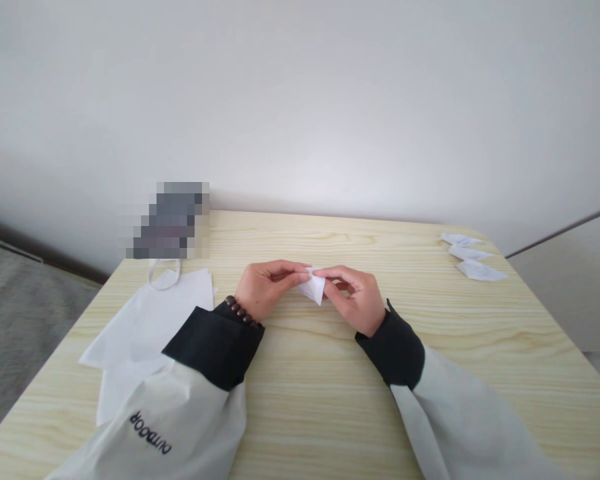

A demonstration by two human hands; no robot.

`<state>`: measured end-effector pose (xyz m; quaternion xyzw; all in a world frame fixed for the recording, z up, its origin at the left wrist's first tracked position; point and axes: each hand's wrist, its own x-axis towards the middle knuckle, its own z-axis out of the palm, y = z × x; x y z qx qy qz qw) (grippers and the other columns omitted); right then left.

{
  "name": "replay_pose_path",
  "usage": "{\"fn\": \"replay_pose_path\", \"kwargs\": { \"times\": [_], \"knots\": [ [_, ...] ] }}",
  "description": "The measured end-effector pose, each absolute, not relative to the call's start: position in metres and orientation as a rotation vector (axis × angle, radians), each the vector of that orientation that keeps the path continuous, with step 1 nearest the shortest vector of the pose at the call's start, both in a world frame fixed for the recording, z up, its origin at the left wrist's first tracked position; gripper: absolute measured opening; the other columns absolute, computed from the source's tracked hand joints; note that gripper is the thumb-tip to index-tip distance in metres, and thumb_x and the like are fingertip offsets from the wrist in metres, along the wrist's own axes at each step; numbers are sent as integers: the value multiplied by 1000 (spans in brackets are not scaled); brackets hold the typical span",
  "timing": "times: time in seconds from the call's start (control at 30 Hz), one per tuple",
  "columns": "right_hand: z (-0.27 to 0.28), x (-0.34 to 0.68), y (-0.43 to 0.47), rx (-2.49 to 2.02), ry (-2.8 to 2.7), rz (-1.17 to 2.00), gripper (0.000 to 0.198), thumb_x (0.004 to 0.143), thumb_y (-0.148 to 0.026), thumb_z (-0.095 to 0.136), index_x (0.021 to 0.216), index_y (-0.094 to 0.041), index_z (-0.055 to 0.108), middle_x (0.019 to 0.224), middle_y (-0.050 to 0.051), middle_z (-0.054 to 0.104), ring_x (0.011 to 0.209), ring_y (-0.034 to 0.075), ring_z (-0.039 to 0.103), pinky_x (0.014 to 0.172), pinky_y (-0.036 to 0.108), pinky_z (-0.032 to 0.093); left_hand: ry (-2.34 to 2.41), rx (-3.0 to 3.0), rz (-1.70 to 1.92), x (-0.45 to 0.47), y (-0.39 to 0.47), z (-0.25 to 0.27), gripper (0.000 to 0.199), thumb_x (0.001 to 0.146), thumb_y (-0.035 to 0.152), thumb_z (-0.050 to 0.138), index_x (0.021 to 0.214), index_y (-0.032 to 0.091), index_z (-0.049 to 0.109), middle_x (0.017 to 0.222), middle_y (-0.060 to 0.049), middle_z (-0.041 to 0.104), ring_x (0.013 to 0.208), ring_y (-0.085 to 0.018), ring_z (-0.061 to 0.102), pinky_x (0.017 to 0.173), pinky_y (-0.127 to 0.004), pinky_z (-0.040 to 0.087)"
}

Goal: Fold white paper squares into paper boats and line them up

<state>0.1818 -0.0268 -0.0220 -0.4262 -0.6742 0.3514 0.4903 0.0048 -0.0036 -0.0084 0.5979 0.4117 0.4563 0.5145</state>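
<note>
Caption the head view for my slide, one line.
Left hand and right hand pinch a small folded white paper above a wood-grain table.

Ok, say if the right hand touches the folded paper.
Touching: in the head view, the right hand has a fingertip on the folded paper, near its top.

Folded white paper (316, 289): small, creased, roughly triangular as seen. One pointed corner directed down toward wearer. Upper part pinched between left hand (266, 285) and right hand (356, 297); partly hidden by fingers.
</note>
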Motion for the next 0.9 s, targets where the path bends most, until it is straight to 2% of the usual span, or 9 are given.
{"fn": "replay_pose_path", "kwargs": {
  "times": [0.37,0.57,0.8,0.9],
  "knots": [
    [-20,181,-28,-957,-1482,1113,17,81,-28,56,90,-20,68,83,3,70,64,13,65,57,26,56,1005,1436,1119,5,-3,-9,16,64,28,75,75,15,72,85,-5,73,81,-19,68,80,-30,54],
    [-24,181,-25,-1048,-1524,1001,17,73,-29,67,87,-19,68,75,3,69,65,15,65,56,26,56,1030,1437,1134,5,-4,-8,15,63,27,76,73,16,73,78,-3,74,76,-17,68,76,-26,55],
    [-19,183,-27,-1006,-1683,867,19,80,-26,60,96,-21,68,87,3,71,69,13,66,60,24,57,1087,1495,1151,5,-4,-6,16,64,29,75,74,17,73,78,-3,74,76,-17,68,75,-26,55],
    [-17,182,-28,-1008,-1692,830,17,80,-25,59,92,-21,69,88,3,71,71,14,67,63,24,58,1098,1520,1134,5,-5,-6,16,65,31,74,73,17,73,79,-2,74,77,-18,68,77,-27,55]
  ]
}}
